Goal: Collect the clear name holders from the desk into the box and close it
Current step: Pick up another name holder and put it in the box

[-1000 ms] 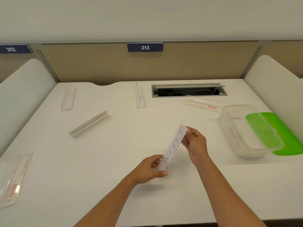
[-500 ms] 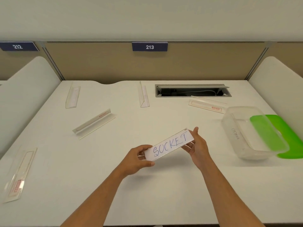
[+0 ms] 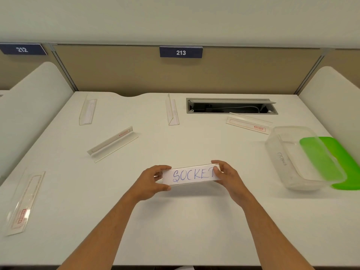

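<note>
You have the name holder (image 3: 191, 174) with the handwritten "SOCKET" card pinched at both ends, your left hand (image 3: 153, 182) curling thumb and fingers round its left end and your right hand (image 3: 227, 177) doing the same at the right, so it sits level and facing you, lifted off the desk (image 3: 175, 221) in front of the clear box (image 3: 280, 158). Held that way it reads plainly, and a two-ended grip likely keeps the slippery plastic from twisting. The clear box stands to the right of the held piece, open, and it looks empty, though its far wall is hard to read through the plastic. Its green lid (image 3: 341, 164) lies partly under or just behind the box on its far side, clear of the opening, presumably so nothing blocks the drop. Five more holders lie out from the box: one (image 3: 248, 125) just behind it near the cable hatch (image 3: 231, 106), one (image 3: 172, 112) left of that hatch, then one (image 3: 113, 143), another (image 3: 88, 112) further left, and the last (image 3: 23, 201) furthest away at the desk's left edge. Judged from this, collecting has barely started; the held piece should go in first.
</note>
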